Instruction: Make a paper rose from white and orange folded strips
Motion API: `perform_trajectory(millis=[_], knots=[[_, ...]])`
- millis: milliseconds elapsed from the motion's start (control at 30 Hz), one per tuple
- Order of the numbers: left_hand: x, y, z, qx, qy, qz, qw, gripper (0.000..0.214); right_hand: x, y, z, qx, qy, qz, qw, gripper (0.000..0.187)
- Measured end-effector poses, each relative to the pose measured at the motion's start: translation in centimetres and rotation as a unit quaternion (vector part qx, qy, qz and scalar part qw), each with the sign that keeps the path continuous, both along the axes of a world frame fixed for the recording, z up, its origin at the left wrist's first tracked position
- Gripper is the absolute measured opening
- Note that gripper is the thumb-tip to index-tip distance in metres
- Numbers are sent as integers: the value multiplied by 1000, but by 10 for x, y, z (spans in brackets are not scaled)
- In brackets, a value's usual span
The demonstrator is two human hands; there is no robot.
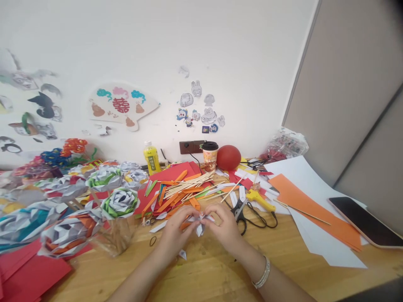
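Observation:
Both my hands meet over the wooden table [220,272], pinching a small folded piece of white and orange paper [199,222] between them. My left hand [176,228] grips its left side with curled fingers. My right hand [222,226], a bracelet on its wrist, holds the right side. Just beyond the fingers lies a heap of orange, green and white paper strips [176,197] and thin wooden sticks [189,184]. A small white paper scrap [182,254] lies below my left hand.
Paper roses [119,201] crowd the left, over red sheets [28,268]. Black scissors [241,212] and a yellow glue gun [260,199] lie right of my hands. A phone [365,220] rests on white and orange sheets [315,209]. A yellow bottle [151,158], cup [210,155] and red ball [228,157] stand at the wall.

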State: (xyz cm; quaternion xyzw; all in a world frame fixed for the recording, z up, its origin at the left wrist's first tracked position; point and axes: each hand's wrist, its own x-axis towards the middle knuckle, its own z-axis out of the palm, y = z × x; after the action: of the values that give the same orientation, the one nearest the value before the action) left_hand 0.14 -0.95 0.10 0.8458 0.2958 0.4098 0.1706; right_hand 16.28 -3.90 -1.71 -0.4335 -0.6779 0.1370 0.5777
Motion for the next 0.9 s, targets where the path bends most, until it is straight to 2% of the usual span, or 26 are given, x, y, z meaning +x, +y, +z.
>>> perform_trajectory(millis=[233, 367, 467, 600, 800, 900], knots=[[-1, 0, 0, -26, 5, -2, 1000, 10, 0, -1, 2, -23, 14, 7, 1000, 9], [0, 3, 0, -125, -20, -16, 992, 11, 1, 4, -1, -123, 96, 69, 985, 11], [4, 6, -3, -258, -73, -47, 962, 16, 1, 10, -7, -199, 147, 113, 962, 15], [7, 8, -4, -380, -119, -53, 916, 24, 0, 13, -10, -234, 177, 126, 948, 15], [8, 1, -2, -480, -102, 12, 871, 30, 1, 9, -5, -314, 199, 181, 910, 16], [10, 0, -4, -487, -129, 26, 863, 33, 3, 11, -8, -312, 182, 178, 916, 12]])
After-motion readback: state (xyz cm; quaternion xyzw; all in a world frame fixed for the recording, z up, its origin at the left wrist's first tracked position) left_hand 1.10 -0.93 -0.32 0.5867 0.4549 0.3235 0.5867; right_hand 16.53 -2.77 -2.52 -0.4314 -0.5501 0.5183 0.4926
